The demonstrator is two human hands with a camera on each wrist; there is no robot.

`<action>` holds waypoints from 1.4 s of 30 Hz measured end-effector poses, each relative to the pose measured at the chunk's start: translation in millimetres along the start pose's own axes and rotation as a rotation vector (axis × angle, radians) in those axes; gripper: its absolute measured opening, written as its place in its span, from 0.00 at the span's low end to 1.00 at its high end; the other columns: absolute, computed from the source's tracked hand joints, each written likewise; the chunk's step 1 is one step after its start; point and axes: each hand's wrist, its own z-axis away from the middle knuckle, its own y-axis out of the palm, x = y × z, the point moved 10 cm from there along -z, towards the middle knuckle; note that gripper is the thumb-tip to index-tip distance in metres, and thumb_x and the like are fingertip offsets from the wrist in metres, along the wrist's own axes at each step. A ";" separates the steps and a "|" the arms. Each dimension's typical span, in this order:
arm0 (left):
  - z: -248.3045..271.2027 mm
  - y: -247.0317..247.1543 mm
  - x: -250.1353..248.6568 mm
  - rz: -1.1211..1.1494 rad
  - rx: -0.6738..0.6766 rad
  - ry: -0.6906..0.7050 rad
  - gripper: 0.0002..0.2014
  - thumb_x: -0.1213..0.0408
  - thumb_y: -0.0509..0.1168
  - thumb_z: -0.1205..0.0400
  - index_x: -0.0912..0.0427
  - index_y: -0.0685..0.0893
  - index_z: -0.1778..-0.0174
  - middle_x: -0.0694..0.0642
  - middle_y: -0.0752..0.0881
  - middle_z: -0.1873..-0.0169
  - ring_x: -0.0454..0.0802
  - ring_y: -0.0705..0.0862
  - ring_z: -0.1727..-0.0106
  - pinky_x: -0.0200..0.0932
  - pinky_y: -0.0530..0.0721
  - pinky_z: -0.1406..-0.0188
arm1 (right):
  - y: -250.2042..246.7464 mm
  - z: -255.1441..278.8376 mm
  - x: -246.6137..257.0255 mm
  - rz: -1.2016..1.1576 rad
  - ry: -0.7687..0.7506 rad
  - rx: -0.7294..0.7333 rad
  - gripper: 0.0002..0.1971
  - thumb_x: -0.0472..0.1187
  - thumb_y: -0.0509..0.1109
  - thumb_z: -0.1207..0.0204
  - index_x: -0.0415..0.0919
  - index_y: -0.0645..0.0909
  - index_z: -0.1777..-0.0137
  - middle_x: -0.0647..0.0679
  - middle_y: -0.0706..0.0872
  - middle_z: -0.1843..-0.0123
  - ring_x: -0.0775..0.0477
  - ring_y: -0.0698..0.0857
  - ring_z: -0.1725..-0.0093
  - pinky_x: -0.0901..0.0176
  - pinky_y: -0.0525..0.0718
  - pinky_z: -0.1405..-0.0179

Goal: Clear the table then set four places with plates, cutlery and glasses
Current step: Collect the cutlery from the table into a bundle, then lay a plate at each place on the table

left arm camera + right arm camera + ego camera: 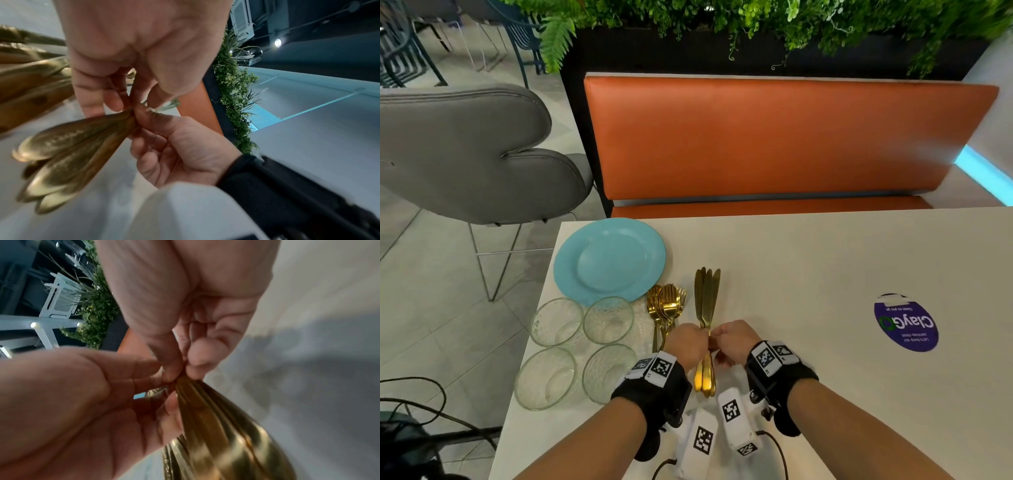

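Note:
Several gold knives (707,298) lie bunched on the white table (808,274), blades pointing away from me. My left hand (688,342) and right hand (732,339) meet over the middle of the bunch, and both pinch the knife handles (68,149) (207,418) with fingertips and thumb. A pile of gold spoons and forks (666,308) lies just left of the knives. A light blue plate (609,260) sits at the table's left far corner. Several clear glasses (582,349) stand in a cluster in front of the plate.
An orange bench (774,137) runs along the table's far side, with plants above it. A grey chair (469,150) stands to the left. A round purple sticker (905,322) is stuck on the table at the right. Black cables lie on the floor at lower left.

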 end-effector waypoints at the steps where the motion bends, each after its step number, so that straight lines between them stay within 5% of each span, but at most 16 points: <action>1: -0.2 2.2 -0.8 -0.058 0.001 0.015 0.18 0.66 0.48 0.13 0.67 0.78 0.33 0.64 0.81 0.36 0.60 0.79 0.34 0.49 0.76 0.35 | 1.1 -1.5 -0.9 0.047 0.018 -0.010 0.06 0.35 0.68 0.23 0.34 0.85 0.58 0.45 0.83 0.72 0.52 0.79 0.78 0.67 0.75 0.81; 3: 1.2 6.0 -2.2 -0.172 0.033 0.035 0.19 0.64 0.47 0.12 0.66 0.78 0.33 0.64 0.81 0.36 0.60 0.79 0.34 0.49 0.77 0.36 | 3.3 -4.3 -2.7 0.157 0.058 -0.017 0.09 0.37 0.66 0.21 0.31 0.85 0.53 0.46 0.82 0.74 0.52 0.78 0.79 0.68 0.76 0.80; 6: 4.5 10.3 -5.2 -0.243 0.103 0.052 0.17 0.65 0.50 0.13 0.67 0.77 0.33 0.65 0.80 0.36 0.61 0.79 0.34 0.49 0.77 0.36 | 7.1 -7.9 -3.0 0.355 0.088 -0.012 0.12 0.38 0.65 0.20 0.37 0.80 0.65 0.53 0.78 0.86 0.59 0.77 0.87 0.73 0.73 0.87; 7: 5.1 11.8 -5.1 -0.257 0.122 0.058 0.17 0.67 0.51 0.14 0.68 0.76 0.32 0.66 0.79 0.35 0.61 0.79 0.33 0.49 0.76 0.35 | 7.8 -9.1 -2.6 0.392 0.094 -0.016 0.10 0.38 0.65 0.20 0.37 0.82 0.62 0.53 0.78 0.86 0.59 0.76 0.87 0.72 0.73 0.87; 10: 11.3 11.1 -3.6 -0.277 0.150 0.055 0.18 0.70 0.54 0.15 0.69 0.73 0.29 0.67 0.78 0.34 0.62 0.78 0.32 0.50 0.75 0.33 | 11.2 -12.7 3.4 0.518 0.070 -0.022 0.10 0.39 0.67 0.22 0.35 0.86 0.46 0.48 0.87 0.67 0.54 0.82 0.75 0.70 0.80 0.77; 13: 13.6 8.9 -0.9 -0.233 0.141 0.070 0.19 0.70 0.57 0.16 0.68 0.73 0.29 0.67 0.79 0.35 0.62 0.79 0.34 0.50 0.77 0.34 | 14.6 -18.4 11.3 0.658 0.022 -0.045 0.12 0.41 0.67 0.21 0.36 0.86 0.44 0.42 0.91 0.47 0.45 0.90 0.52 0.59 0.88 0.50; 15: 15.8 7.1 0.8 -0.192 0.139 0.054 0.19 0.70 0.60 0.17 0.68 0.73 0.29 0.67 0.80 0.36 0.62 0.80 0.35 0.50 0.78 0.34 | 14.4 -20.9 17.3 0.728 -0.012 -0.074 0.13 0.41 0.67 0.21 0.36 0.85 0.43 0.41 0.89 0.44 0.42 0.89 0.46 0.57 0.86 0.44; 19: 18.4 6.7 3.0 -0.035 0.142 -0.003 0.24 0.72 0.63 0.19 0.67 0.68 0.25 0.66 0.78 0.33 0.62 0.79 0.33 0.49 0.80 0.34 | 12.8 -22.9 23.0 0.812 -0.049 -0.103 0.13 0.37 0.66 0.22 0.38 0.84 0.40 0.42 0.87 0.41 0.42 0.86 0.42 0.58 0.82 0.44; 24: 17.1 3.0 11.5 0.121 0.113 -0.110 0.24 0.56 0.44 0.11 0.67 0.76 0.33 0.66 0.83 0.46 0.61 0.85 0.41 0.44 0.83 0.45 | 13.1 -18.7 30.6 0.827 -0.122 -0.116 0.11 0.39 0.66 0.22 0.42 0.85 0.43 0.44 0.88 0.43 0.44 0.86 0.43 0.59 0.81 0.45; 28: 16.9 -2.1 18.0 0.276 0.080 -0.189 0.22 0.56 0.51 0.14 0.70 0.80 0.36 0.68 0.85 0.46 0.65 0.84 0.39 0.52 0.84 0.40 | 9.4 -16.5 30.8 0.757 -0.119 -0.064 0.13 0.44 0.70 0.24 0.44 0.85 0.41 0.46 0.87 0.41 0.45 0.86 0.43 0.58 0.83 0.42; 33: 17.1 -31.8 29.3 0.417 -0.061 -0.273 0.19 0.58 0.50 0.13 0.66 0.83 0.46 0.62 0.83 0.52 0.58 0.84 0.41 0.44 0.78 0.49 | -2.8 -18.6 43.8 0.616 -0.125 -0.058 0.17 0.46 0.75 0.28 0.42 0.85 0.40 0.47 0.87 0.41 0.48 0.86 0.48 0.62 0.82 0.53; 38: 23.4 -69.4 42.1 0.477 -0.260 -0.361 0.16 0.64 0.53 0.15 0.67 0.76 0.35 0.63 0.81 0.36 0.58 0.80 0.34 0.47 0.78 0.35 | -21.7 -31.8 77.2 0.489 -0.110 -0.097 0.15 0.47 0.73 0.26 0.39 0.86 0.44 0.46 0.88 0.52 0.48 0.86 0.58 0.61 0.85 0.60; 42: 28.8 -96.2 52.2 0.578 -0.417 -0.439 0.16 0.68 0.54 0.16 0.67 0.73 0.33 0.65 0.77 0.35 0.60 0.79 0.35 0.48 0.77 0.39 | -29.4 -52.9 114.7 0.417 -0.126 -0.131 0.16 0.46 0.69 0.23 0.36 0.84 0.41 0.45 0.87 0.54 0.49 0.86 0.63 0.59 0.86 0.64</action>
